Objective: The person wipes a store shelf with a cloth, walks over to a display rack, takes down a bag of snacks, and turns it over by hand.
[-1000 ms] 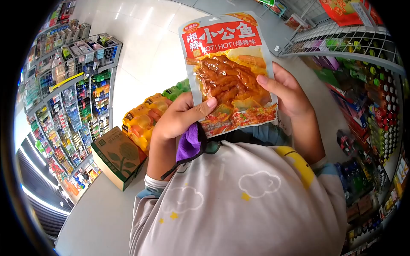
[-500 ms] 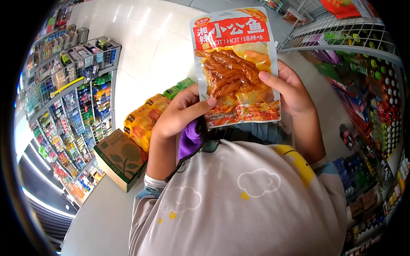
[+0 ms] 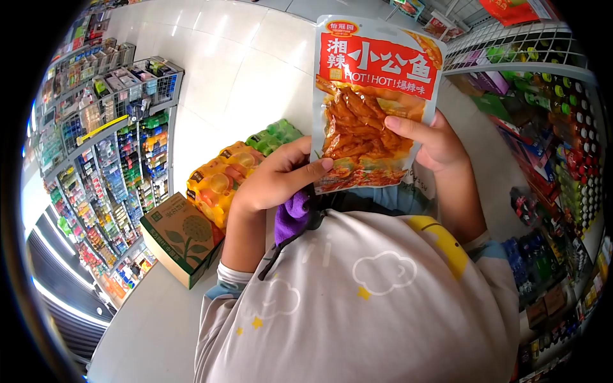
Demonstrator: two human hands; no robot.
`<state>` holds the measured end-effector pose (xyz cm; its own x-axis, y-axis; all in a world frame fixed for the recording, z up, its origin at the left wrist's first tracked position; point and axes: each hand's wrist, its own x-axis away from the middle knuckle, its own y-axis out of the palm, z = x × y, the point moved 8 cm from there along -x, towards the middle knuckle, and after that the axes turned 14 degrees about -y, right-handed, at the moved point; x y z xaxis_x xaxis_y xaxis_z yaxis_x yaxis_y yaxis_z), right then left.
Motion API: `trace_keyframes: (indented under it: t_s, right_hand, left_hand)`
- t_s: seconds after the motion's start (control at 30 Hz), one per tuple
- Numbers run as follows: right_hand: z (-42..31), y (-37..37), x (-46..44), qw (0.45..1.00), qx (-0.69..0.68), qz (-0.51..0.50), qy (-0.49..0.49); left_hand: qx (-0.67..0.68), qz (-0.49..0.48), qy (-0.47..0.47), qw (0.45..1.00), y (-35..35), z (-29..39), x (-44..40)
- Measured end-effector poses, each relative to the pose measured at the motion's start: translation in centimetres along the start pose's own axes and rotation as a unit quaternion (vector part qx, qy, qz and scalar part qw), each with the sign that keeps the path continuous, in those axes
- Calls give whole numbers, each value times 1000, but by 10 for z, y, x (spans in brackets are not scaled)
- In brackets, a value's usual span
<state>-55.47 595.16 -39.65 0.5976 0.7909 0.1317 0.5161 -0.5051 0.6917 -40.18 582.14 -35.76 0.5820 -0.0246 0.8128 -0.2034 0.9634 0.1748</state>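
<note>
A snack packet [image 3: 364, 121] of small spicy fish, red and white at the top with a clear window on brown pieces, is held up before my chest, its printed front facing me. My left hand [image 3: 281, 172] pinches its lower left edge, thumb on the front. On the right side, my right hand [image 3: 434, 140] grips the edge, with the thumb lying over the window. The fingers behind the packet are hidden. A purple cloth [image 3: 292, 217] hangs just below my left hand.
Left on the floor stand a brown and green carton [image 3: 182, 236], a yellow shrink-wrapped drink pack [image 3: 223, 179] and a green pack [image 3: 276, 135]. Stocked shelves [image 3: 115, 147] line the left. A wire rack [image 3: 511, 48] and bottles [image 3: 575, 153] are on the right.
The packet has shifted slightly right and tilted clockwise, its top leaning right. My left hand has moved a little right with it, and both hands keep their hold.
</note>
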Motion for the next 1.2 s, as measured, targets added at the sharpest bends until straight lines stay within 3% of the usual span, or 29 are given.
trace_keyframes:
  t_s: [0.1,0.17,0.23,0.3,0.37,0.43,0.57,0.63,0.7,0.73,0.87,0.97,1.2]
  right_hand:
    - [-2,-1,4,1000,-17,-20,4]
    - [-4,-4,8,998,-60,-29,4]
    - [-8,0,13,968,-245,-59,-14]
    - [-3,-11,14,971,-237,-38,-9]
    - [7,-37,11,998,45,32,2]
    - [4,-28,10,998,55,16,9]
    - [-9,-4,4,999,12,-32,10]
    - [-8,6,-1,998,9,-49,38]
    - [-8,16,-6,990,104,-93,28]
    - [-7,20,-7,990,104,-93,29]
    - [8,32,-5,988,79,-108,71]
    - [14,32,-4,987,91,-116,62]
    - [14,29,4,986,97,-116,75]
  left_hand:
    - [-28,-14,4,1000,-6,-4,6]
    - [-35,-94,64,993,-1,5,19]
    - [-51,-139,85,985,-2,13,30]
    - [-36,-136,42,989,-5,8,33]
    - [-51,-112,77,989,-12,6,34]
    - [-55,-36,73,995,-23,4,30]
    - [-47,1,112,993,-27,11,31]
    - [-33,-5,107,994,-25,13,31]
    - [-43,18,66,997,-26,10,27]
    - [64,12,81,995,-18,13,22]
    - [103,20,57,993,-7,15,12]
    - [108,62,61,990,-13,6,6]
    - [110,55,46,991,-13,9,5]
